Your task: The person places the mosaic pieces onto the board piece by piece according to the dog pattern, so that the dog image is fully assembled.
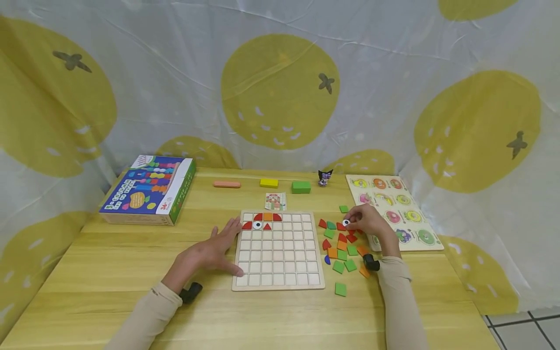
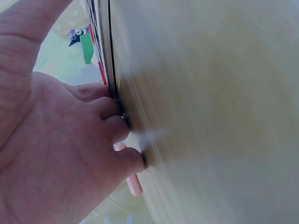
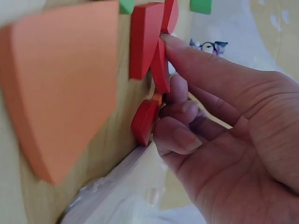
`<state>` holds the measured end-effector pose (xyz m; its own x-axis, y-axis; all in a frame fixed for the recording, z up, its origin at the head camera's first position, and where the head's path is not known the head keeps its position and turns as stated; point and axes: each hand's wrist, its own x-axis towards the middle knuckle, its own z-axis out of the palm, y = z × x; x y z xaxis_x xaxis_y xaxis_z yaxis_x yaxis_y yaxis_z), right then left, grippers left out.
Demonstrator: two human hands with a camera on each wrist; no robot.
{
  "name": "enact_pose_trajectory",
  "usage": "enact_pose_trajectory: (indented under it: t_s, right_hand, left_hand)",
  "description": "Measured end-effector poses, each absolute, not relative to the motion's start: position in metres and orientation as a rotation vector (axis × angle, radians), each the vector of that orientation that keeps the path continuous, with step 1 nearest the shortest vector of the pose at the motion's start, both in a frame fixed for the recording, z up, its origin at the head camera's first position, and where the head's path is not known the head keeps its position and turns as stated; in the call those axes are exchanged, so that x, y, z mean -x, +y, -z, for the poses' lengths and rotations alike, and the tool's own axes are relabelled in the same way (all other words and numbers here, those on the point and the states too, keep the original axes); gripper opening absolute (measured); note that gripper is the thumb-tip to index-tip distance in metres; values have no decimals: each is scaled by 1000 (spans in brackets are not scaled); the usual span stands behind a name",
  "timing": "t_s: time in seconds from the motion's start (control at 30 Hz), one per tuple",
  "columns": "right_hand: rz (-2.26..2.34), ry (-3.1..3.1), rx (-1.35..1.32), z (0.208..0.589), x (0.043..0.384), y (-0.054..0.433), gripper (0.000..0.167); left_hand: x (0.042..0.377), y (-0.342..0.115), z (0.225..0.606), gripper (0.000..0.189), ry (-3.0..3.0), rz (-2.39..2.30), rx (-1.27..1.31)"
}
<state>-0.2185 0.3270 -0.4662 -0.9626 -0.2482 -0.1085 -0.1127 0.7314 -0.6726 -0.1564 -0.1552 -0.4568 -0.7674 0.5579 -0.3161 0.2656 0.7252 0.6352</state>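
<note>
A wooden grid board (image 1: 275, 253) lies in the middle of the table. Its top two rows hold red curved tiles, an orange square, a red triangle and a white eye tile (image 1: 257, 225). My left hand (image 1: 214, 250) rests at the board's left edge, fingers spread, thumb on the lower left corner. To the right of the board, my right hand (image 1: 369, 221) pinches another white eye tile (image 1: 346, 222) between thumb and fingertips. Under those fingers lies a scatter of red, green and orange tiles. Up close in the right wrist view are red tiles (image 3: 145, 39) and a large-looking orange tile (image 3: 70, 79).
Behind the board are a picture card (image 1: 275, 201), a pink stick (image 1: 226, 184), a yellow block (image 1: 269, 183), a green block (image 1: 301, 187) and a small figurine (image 1: 324, 178). A toy box (image 1: 148, 189) stands at left, a fruit puzzle board (image 1: 420, 214) at right.
</note>
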Motion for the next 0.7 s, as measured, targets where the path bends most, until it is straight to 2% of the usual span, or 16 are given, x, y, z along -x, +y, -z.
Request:
enact_pose_trajectory:
  t_s: [0.43, 0.7]
  right_hand:
    - [1048, 2854, 308, 461, 215, 324, 11]
    - [1260, 2758, 435, 453, 215, 281, 8]
  left_hand:
    - [157, -153, 458, 133, 2437, -781, -640]
    - [157, -157, 458, 132, 2441, -799, -638]
